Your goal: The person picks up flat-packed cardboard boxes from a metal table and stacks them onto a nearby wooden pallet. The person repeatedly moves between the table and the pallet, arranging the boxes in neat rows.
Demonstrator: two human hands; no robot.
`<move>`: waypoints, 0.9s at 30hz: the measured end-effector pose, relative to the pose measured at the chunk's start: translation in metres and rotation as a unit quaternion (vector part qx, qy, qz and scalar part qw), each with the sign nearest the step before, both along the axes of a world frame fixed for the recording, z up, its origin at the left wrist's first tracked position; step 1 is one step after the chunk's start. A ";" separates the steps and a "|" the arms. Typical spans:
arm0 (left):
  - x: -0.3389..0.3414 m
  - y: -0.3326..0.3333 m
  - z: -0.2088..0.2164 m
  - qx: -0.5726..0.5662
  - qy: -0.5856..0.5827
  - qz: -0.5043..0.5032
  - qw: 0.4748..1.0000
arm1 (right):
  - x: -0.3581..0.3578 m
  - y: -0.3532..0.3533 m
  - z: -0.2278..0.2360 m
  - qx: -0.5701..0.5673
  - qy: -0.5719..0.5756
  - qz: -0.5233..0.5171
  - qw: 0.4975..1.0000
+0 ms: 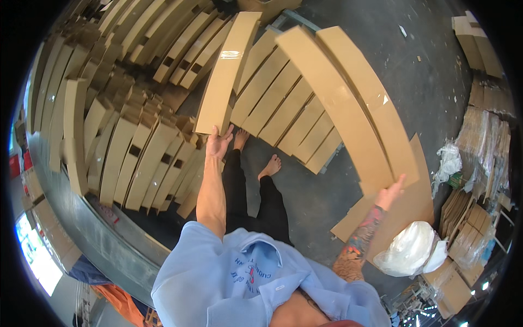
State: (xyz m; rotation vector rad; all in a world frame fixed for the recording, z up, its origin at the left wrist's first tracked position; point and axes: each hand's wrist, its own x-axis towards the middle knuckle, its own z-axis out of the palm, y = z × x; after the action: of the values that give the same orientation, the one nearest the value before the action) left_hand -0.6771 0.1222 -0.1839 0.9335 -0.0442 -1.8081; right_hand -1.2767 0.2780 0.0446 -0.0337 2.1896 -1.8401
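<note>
My left hand (218,143) grips the near end of a long narrow cardboard box (227,71), which reaches away from me over the stacks. My right hand (392,191) holds the near end of two long flat cardboard boxes (348,103) lying side by side and sloping up to the far middle. My bare feet (271,165) stand on the dark floor between the two hands.
Rows of long cardboard boxes (136,158) stand stacked to the left and at the back. More boxes (283,103) lie on a pallet ahead. A flat cardboard sheet (408,212) and a white plastic bag (411,248) lie at the right, with cardboard bundles (485,158) beyond.
</note>
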 end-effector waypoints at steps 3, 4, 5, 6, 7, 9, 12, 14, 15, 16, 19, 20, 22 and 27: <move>-0.007 -0.060 -0.057 0.032 -0.002 -0.022 0.999 | 0.093 -0.058 -0.125 -0.099 -0.170 -0.094 0.976; -0.020 -0.084 -0.071 0.033 0.020 -0.007 0.999 | 0.124 -0.075 -0.174 -0.102 -0.219 -0.149 0.959; -0.026 -0.097 -0.091 0.033 0.023 -0.012 0.999 | 0.169 -0.097 -0.217 -0.102 -0.275 -0.202 0.935; -0.026 -0.108 -0.114 0.035 0.022 -0.021 0.999 | 0.215 -0.128 -0.252 -0.057 -0.333 -0.242 0.909; -0.027 -0.124 -0.138 0.036 0.021 -0.033 0.999 | 0.255 -0.149 -0.295 -0.045 -0.391 -0.289 0.873; -0.040 -0.132 -0.177 0.074 0.017 -0.056 0.996 | 0.340 -0.171 -0.366 0.014 -0.399 -0.276 0.874; -0.036 -0.142 -0.215 0.116 -0.009 -0.104 0.988 | 0.434 -0.199 -0.462 -0.101 -0.488 -0.314 0.808; -0.011 -0.141 -0.239 0.127 -0.059 -0.154 0.978 | 0.468 -0.206 -0.497 -0.139 -0.559 -0.286 0.766; 0.003 -0.136 -0.250 0.159 -0.104 -0.171 0.967 | 0.474 -0.204 -0.507 -0.145 -0.572 -0.290 0.753; 0.017 -0.132 -0.258 0.189 -0.148 -0.186 0.953 | 0.477 -0.202 -0.514 -0.151 -0.585 -0.291 0.742; 0.055 -0.121 -0.275 0.252 -0.207 -0.241 0.914 | 0.488 -0.191 -0.516 -0.149 -0.604 -0.265 0.737; 0.066 -0.117 -0.281 0.266 -0.200 -0.253 0.908 | 0.493 -0.185 -0.514 -0.146 -0.615 -0.254 0.732; 0.060 -0.110 -0.292 0.295 -0.179 -0.286 0.894 | 0.489 -0.165 -0.524 -0.153 -0.650 -0.216 0.713; 0.048 -0.108 -0.301 0.316 -0.251 -0.360 0.841 | 0.475 -0.175 -0.497 0.162 -0.677 -0.101 0.710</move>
State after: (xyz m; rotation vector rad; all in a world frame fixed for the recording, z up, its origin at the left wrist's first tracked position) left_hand -0.6286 0.0147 -0.4849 2.0747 -0.1499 -2.2419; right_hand -0.8021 0.1032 -0.4521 1.2364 1.2964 -0.8331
